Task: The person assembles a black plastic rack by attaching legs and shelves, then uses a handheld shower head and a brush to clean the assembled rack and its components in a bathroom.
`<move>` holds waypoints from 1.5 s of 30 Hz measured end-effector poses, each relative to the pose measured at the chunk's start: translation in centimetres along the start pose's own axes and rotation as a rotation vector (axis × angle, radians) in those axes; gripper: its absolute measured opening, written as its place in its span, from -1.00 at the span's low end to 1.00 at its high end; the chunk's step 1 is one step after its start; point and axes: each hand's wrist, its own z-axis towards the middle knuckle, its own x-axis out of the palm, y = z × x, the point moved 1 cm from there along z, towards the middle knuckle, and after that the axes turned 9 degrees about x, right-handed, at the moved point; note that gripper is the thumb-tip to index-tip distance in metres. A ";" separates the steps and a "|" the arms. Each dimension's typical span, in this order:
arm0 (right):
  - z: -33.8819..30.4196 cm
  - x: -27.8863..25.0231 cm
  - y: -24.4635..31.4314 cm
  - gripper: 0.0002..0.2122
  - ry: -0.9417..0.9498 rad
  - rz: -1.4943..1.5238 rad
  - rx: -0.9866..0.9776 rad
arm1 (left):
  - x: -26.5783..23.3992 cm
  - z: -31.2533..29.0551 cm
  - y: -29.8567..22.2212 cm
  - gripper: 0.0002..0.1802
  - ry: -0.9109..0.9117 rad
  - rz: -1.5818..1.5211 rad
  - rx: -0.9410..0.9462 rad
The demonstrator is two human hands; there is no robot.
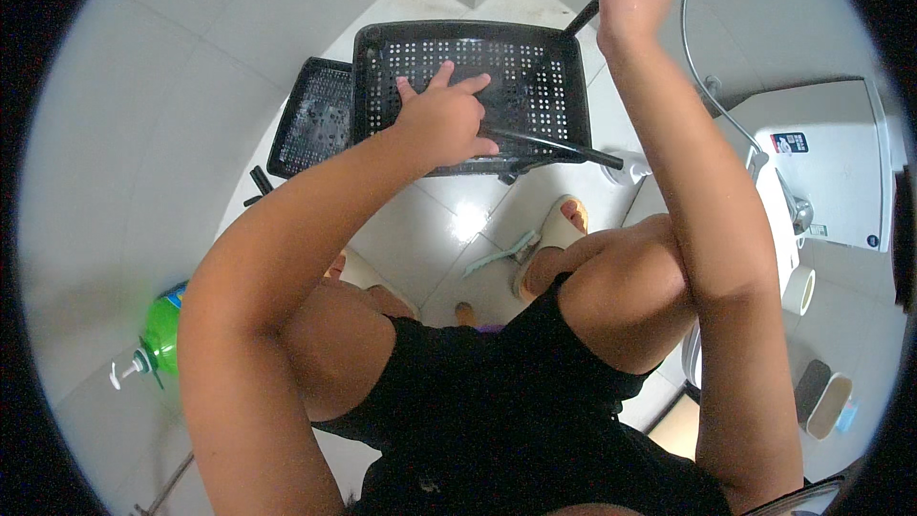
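Observation:
A black perforated basket [535, 53] lies on the tiled floor in front of me. My left hand [444, 124] is over it, open with fingers spread and palm down; whether the palm presses on the mesh cannot be seen. From beside that hand a thin black bar [564, 146] slants out past the near right corner. My right hand [635, 5], raised at the far right, is closed around a black pole [585, 15] whose lower end meets the basket's far right corner. Another, smaller-looking black basket [317, 119] sits partly behind the first at its left.
A light green brush [501, 253] lies on the floor between my sandalled feet. At left is a green pump bottle [162, 330]. A grey shower hose [686, 14] hangs beside my right arm, near a white tank-like box [821, 162]. A white object [626, 167] stands near the basket.

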 end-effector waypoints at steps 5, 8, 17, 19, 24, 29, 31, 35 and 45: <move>-0.5 1.0 1.0 -0.72 -0.051 0.037 -0.039 | 0.0 -0.1 -0.1 -0.35 -0.005 -0.010 0.007; 0.9 1.1 -0.1 -0.76 -0.053 0.004 -0.099 | -0.1 0.0 -0.4 -0.35 -0.004 -0.013 0.004; 4.1 -1.4 -2.4 -0.85 0.421 0.263 0.129 | -1.3 0.3 -0.8 -0.39 0.071 -0.046 -0.029; 3.3 -1.6 -1.7 -0.80 0.486 0.221 0.079 | -0.7 0.3 -0.5 -0.38 -0.076 0.031 -0.008; 4.6 -7.5 1.3 -0.53 0.289 0.245 0.245 | -2.3 0.1 0.8 -0.33 -0.545 -0.415 -0.187; -5.9 -6.0 5.2 -0.70 0.716 0.533 0.600 | -3.6 1.7 -2.4 -0.36 -0.675 -0.434 0.061; -8.3 -5.5 6.0 -0.72 0.627 0.509 0.637 | -3.2 2.4 -3.9 -0.38 -0.453 -0.437 0.080; -5.0 -7.3 5.5 -0.67 0.455 0.509 0.423 | -1.1 2.6 -3.4 -0.06 -0.152 -0.019 0.064; -3.0 -9.7 0.7 -0.68 0.397 0.572 0.469 | -0.7 2.2 -0.1 0.03 -0.042 -0.098 -0.187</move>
